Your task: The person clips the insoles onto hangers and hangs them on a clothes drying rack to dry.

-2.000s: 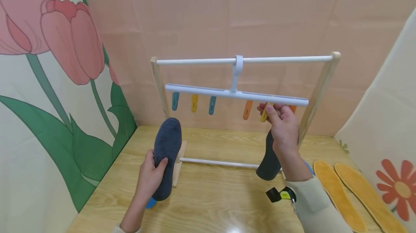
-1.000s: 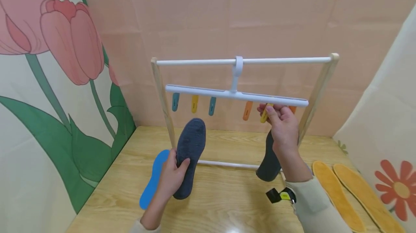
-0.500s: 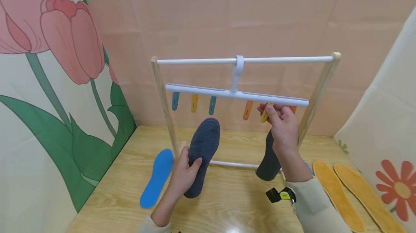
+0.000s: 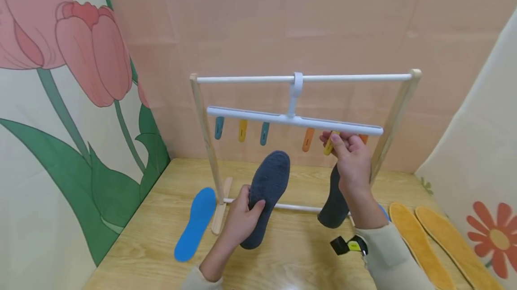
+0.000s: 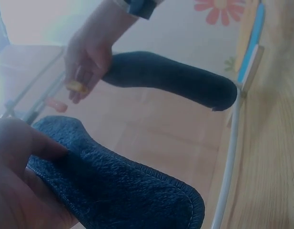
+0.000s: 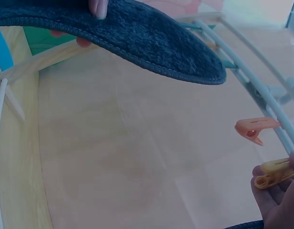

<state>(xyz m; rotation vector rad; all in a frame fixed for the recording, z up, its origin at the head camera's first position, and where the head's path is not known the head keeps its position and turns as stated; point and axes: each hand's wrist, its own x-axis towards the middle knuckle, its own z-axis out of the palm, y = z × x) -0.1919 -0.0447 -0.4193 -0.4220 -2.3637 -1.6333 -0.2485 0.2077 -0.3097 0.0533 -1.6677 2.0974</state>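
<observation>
In the head view my left hand [image 4: 242, 219] grips a dark blue insole [image 4: 271, 178] by its middle, thumb on the fuzzy face, toe end tilted up to the right. My right hand [image 4: 354, 166] pinches a yellow clip [image 4: 329, 146] under the right arm of a pale hanger [image 4: 250, 114]. A second dark insole [image 4: 334, 202] hangs below that hand, its top hidden behind the hand and wrist. The right wrist view shows an orange clip [image 6: 256, 126] beside the yellow one, with nothing in it. The insole in my left hand is apart from all clips.
The hanger hooks over the top bar [image 4: 242, 79] of a wood-and-white rack. Blue and yellow clips hang on its left arm. A blue insole [image 4: 195, 225] lies left of the rack; two yellow insoles [image 4: 420, 245] lie at the right, near another blue edge.
My left hand has carried the dark blue insole rightward from the rack's left post to below the hanger's middle. My right hand stays on the yellow clip. The blue insole on the table is uncovered.
</observation>
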